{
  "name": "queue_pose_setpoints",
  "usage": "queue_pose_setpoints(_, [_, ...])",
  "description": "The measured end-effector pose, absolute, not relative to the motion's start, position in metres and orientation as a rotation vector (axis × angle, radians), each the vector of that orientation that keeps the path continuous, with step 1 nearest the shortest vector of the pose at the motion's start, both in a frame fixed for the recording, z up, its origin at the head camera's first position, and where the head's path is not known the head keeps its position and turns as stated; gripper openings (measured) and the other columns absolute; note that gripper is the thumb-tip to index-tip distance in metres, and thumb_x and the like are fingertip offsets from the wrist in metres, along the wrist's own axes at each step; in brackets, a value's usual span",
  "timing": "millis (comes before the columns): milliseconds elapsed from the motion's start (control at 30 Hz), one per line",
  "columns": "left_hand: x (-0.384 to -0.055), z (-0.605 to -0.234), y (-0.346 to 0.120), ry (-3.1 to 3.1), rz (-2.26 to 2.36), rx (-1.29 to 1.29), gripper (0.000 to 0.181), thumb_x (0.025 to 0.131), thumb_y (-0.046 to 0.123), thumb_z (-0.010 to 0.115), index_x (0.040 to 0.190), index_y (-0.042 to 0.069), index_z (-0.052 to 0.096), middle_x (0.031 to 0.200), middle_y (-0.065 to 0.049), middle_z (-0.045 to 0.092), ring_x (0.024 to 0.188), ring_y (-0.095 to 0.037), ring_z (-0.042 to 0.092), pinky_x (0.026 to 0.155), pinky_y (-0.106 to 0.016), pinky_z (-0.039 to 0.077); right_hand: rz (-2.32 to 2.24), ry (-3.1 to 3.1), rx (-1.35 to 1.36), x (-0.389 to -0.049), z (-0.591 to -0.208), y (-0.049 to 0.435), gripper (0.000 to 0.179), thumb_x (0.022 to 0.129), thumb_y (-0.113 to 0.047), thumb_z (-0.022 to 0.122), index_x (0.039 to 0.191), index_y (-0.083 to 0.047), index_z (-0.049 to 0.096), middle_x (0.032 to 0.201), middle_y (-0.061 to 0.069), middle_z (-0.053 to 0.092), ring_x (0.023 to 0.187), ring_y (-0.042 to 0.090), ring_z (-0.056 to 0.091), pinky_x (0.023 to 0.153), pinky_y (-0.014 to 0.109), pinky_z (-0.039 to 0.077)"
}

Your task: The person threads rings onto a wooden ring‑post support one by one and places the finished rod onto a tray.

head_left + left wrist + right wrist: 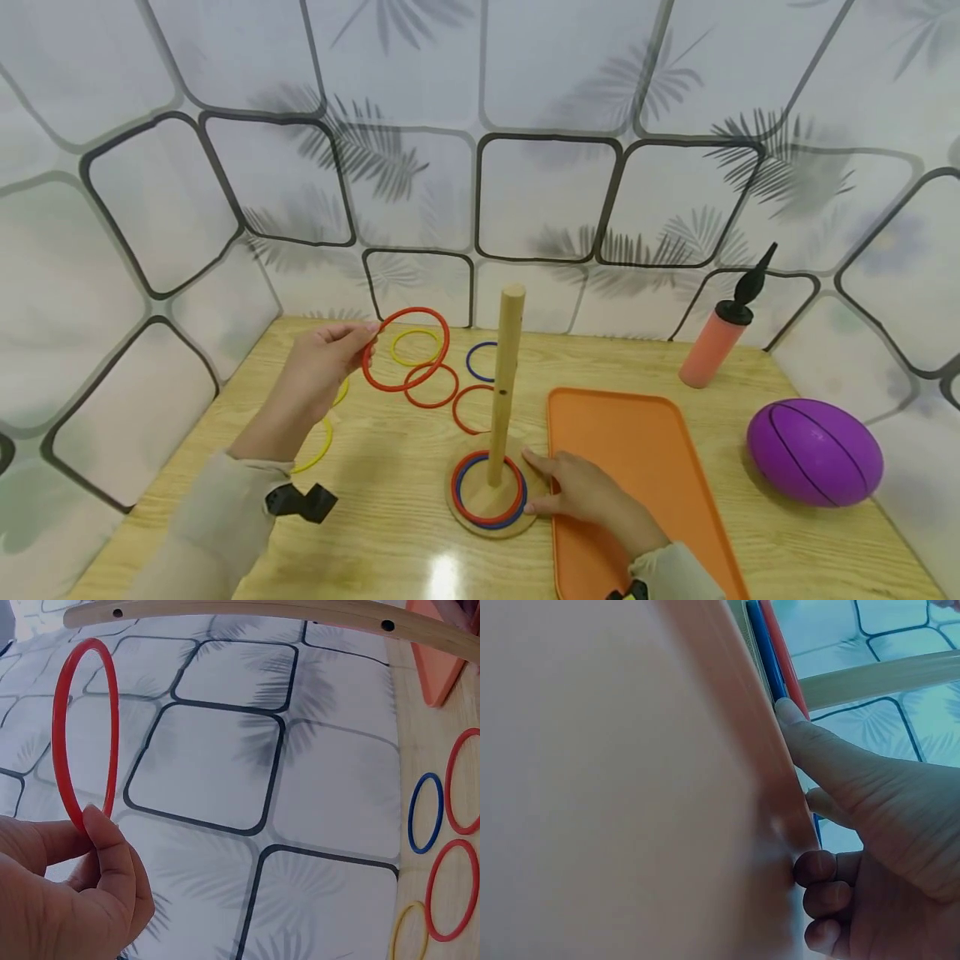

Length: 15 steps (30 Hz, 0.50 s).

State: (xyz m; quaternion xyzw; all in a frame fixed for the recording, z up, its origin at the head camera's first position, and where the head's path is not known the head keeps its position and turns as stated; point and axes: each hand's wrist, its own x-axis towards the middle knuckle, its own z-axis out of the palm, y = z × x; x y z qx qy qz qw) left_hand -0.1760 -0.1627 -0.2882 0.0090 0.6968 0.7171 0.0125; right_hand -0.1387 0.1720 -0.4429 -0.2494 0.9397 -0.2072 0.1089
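Note:
My left hand (322,367) pinches a red ring (447,337) between thumb and fingers, holding it upright above the table, left of a wooden post (507,358). In the left wrist view the ring stands above the fingertips. The post rises from a round wooden base (480,500). A red ring (453,483) and a blue ring (497,526) lie around its foot. My right hand (585,492) grips the base's right edge, thumb and index finger spread along it. In the right wrist view the thumb lies by the blue ring; the tray hides part of the base.
Loose yellow (394,354), red (456,385) and blue rings (468,362) lie behind and left of the post. An orange tray (622,417) sits right of the base, under the right forearm. Farther right are a pink hand pump (712,346) and a purple ball (813,454).

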Motion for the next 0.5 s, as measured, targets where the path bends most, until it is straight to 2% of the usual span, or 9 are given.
queue_pose_setpoints(200, [-0.177,-0.269,-0.159,2.158,2.236,0.046,0.014,0.093,0.018,0.062,0.082,0.017,0.07,0.076,0.005,0.062,0.074,-0.008,0.058,0.076,-0.018,0.051,-0.602,2.769,-0.721,-0.139,-0.441,0.171,0.08,0.075,-0.053,0.072,0.139,-0.01,0.048,0.077,-0.001,0.046,0.067,0.013,0.04,0.059,0.03,0.037])
queue_pose_setpoints(367, [-0.177,-0.254,-0.156,2.171,2.246,0.067,0.015,0.092,0.019,0.063,0.08,0.017,0.07,0.071,0.004,0.06,0.067,-0.008,0.055,0.069,-0.019,0.05,-0.61,2.751,-0.707,-0.139,-0.441,0.171,0.081,0.075,-0.053,0.072,0.14,-0.011,0.047,0.075,-0.001,0.044,0.065,0.013,0.039,0.058,0.029,0.036])
queue_pose_setpoints(500, [-0.177,-0.241,-0.152,2.128,2.282,0.123,0.013,0.091,0.019,0.064,0.081,0.016,0.071,0.073,0.003,0.061,0.069,-0.009,0.055,0.069,-0.018,0.049,-0.618,2.742,-0.696,-0.139,-0.441,0.172,0.082,0.074,-0.053,0.072,0.14,-0.011,0.047,0.074,-0.001,0.043,0.064,0.012,0.039,0.056,0.028,0.035])
